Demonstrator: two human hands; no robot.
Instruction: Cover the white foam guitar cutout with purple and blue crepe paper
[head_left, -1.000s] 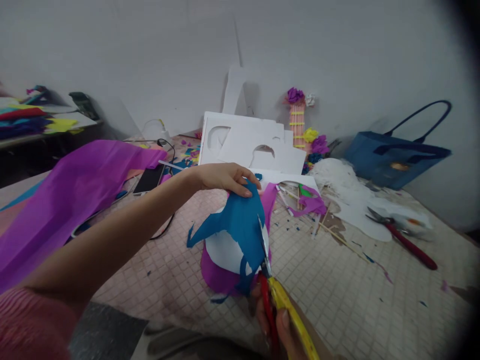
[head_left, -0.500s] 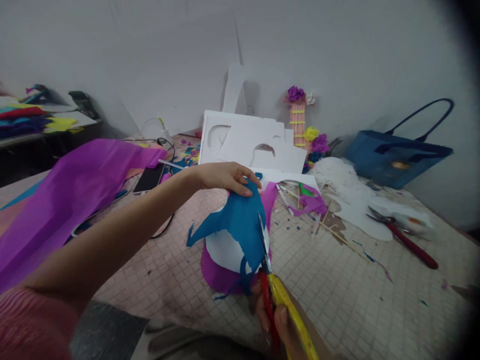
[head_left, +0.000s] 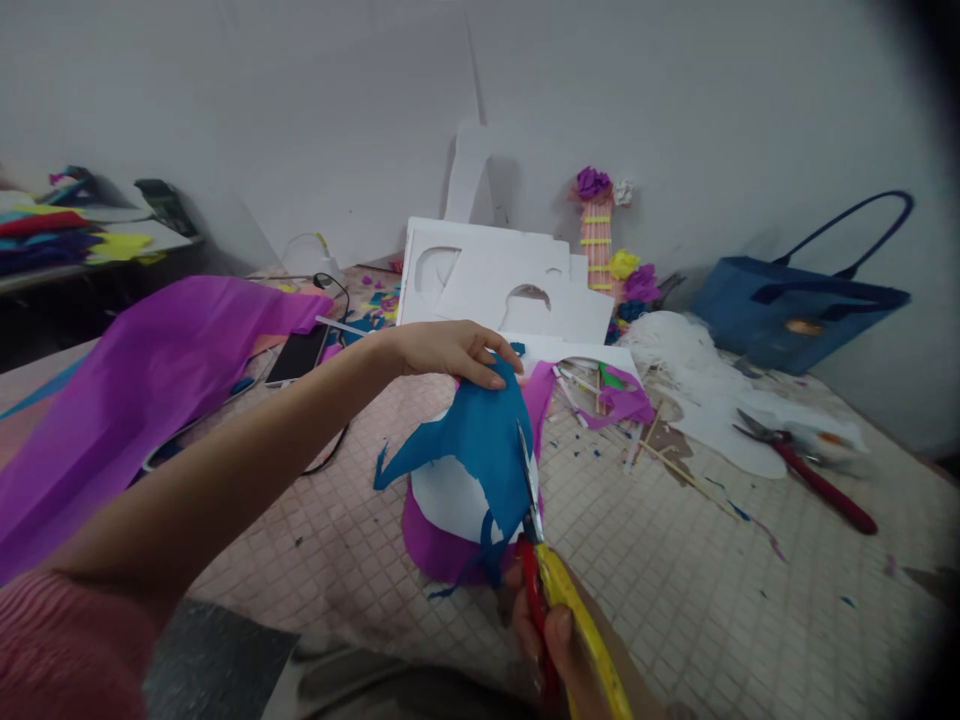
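Observation:
Blue paper [head_left: 480, 430] lies over a white piece [head_left: 450, 498] with purple paper [head_left: 435, 550] beneath it. My left hand [head_left: 465, 355] pinches the top of the blue paper between thumb and fingers. In my right hand [head_left: 555, 630] are scissors [head_left: 551, 590] with red and yellow handles, their blades pointing up along the right edge of the blue paper. A thin curled blue strip hangs at the paper's lower edge, near the scissors' pivot.
White cut-out boards [head_left: 487, 280] stand behind. Left are a large purple sheet [head_left: 150, 370] and a phone [head_left: 298, 356]. Right are sticks, purple scraps [head_left: 626, 402], red-handled pruners [head_left: 821, 487] and a blue bag [head_left: 780, 310]. A pink tower [head_left: 598, 245] stands at the wall.

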